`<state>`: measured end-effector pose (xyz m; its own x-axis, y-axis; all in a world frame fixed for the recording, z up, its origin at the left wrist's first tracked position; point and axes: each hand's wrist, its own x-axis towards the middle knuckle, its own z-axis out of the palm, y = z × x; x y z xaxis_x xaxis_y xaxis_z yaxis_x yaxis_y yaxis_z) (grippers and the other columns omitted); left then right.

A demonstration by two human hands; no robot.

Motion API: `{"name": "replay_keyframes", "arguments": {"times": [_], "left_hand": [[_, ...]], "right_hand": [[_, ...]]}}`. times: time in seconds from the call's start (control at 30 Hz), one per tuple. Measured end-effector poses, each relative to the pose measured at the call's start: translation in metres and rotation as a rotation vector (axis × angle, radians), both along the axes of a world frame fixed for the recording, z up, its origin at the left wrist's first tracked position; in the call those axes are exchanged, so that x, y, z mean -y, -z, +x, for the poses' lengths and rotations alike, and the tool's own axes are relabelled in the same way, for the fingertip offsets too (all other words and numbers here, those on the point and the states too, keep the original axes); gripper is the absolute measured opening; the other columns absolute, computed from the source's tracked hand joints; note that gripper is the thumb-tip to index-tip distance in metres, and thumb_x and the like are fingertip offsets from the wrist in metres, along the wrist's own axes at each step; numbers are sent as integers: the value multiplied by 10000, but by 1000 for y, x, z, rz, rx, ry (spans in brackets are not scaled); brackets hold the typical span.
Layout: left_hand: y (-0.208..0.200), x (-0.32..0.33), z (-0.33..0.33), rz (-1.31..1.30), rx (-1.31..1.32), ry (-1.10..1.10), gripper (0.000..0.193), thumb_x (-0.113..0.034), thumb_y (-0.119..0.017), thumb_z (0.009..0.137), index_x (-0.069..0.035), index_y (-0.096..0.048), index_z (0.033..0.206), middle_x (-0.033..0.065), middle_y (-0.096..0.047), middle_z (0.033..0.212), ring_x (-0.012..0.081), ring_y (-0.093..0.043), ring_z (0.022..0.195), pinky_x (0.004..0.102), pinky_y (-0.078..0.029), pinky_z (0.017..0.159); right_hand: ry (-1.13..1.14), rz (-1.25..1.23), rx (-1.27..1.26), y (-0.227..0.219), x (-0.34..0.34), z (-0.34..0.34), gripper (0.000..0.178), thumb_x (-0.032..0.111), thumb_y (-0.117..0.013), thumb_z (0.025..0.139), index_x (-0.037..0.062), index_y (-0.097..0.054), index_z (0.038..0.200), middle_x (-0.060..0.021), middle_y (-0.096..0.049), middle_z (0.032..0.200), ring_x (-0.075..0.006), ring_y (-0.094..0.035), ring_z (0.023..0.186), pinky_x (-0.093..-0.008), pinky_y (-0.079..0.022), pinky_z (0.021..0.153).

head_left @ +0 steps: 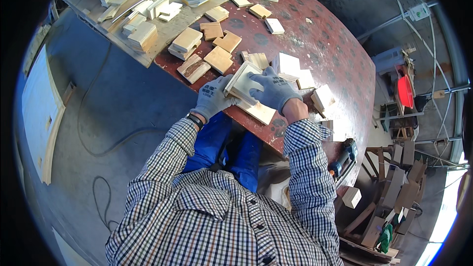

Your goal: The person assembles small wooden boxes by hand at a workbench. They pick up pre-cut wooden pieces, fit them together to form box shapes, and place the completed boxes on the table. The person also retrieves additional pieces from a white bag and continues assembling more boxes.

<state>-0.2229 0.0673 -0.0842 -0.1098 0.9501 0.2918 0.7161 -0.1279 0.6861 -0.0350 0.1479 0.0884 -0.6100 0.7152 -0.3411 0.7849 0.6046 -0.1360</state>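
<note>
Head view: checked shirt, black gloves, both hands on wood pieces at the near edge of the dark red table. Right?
One fix: the gloves are light grey, not black; the head view shows it on left hand and right hand alike. The rest stands: checked shirt, both hands on wood pieces at the near edge of the dark red table.

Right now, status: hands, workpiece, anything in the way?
Left gloved hand holding pale wooden block by its left side; right gloved hand on its top. Wooden board juts out nearside. Loose wooden pieces crowd left and beyond.
</note>
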Motion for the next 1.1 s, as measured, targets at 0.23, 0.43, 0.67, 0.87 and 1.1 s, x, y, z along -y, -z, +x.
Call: {"name": "replay_keyframes", "arguments": {"times": [0.23,0.43,0.67,0.87,1.1], "left_hand": [[-4,-1,2,66,28,-6,797,-491,-914,740,-167,-614,1404,91,-738,1247,314,-741,1065,410,-614,859],[-12,4,5,6,5,8,794,-489,-897,761,-174,-579,1417,73,-730,1221,319,-735,1065,418,-613,857],[-5,2,2,60,33,11,766,-459,-897,778,-187,-576,1418,87,-726,1242,334,-731,1078,425,-614,863],[-4,3,3,84,24,13,782,-445,-903,780,-162,-580,1433,89,-723,1264,324,-735,1082,421,-614,869],[-5,3,3,111,-4,20,790,-478,-883,791,-180,-555,1444,80,-713,1232,324,-736,1065,432,-621,837]], "right_hand": [[-67,232,86,17,25,-1,757,325,-773,899,240,-449,1578,-201,-523,1398,-378,-688,1172,-484,-598,961],[-49,256,-7,32,29,11,783,301,-775,873,280,-430,1575,-188,-501,1426,-397,-710,1114,-484,-630,878],[-37,215,-3,28,25,9,821,331,-799,860,300,-417,1585,-179,-489,1444,-395,-707,1144,-486,-634,874],[-72,326,33,44,27,6,896,359,-862,835,254,-404,1598,-182,-495,1423,-374,-694,1135,-474,-613,916],[-31,314,-2,50,29,7,920,320,-867,815,254,-392,1600,-181,-489,1403,-385,-670,1177,-474,-610,947]]}}
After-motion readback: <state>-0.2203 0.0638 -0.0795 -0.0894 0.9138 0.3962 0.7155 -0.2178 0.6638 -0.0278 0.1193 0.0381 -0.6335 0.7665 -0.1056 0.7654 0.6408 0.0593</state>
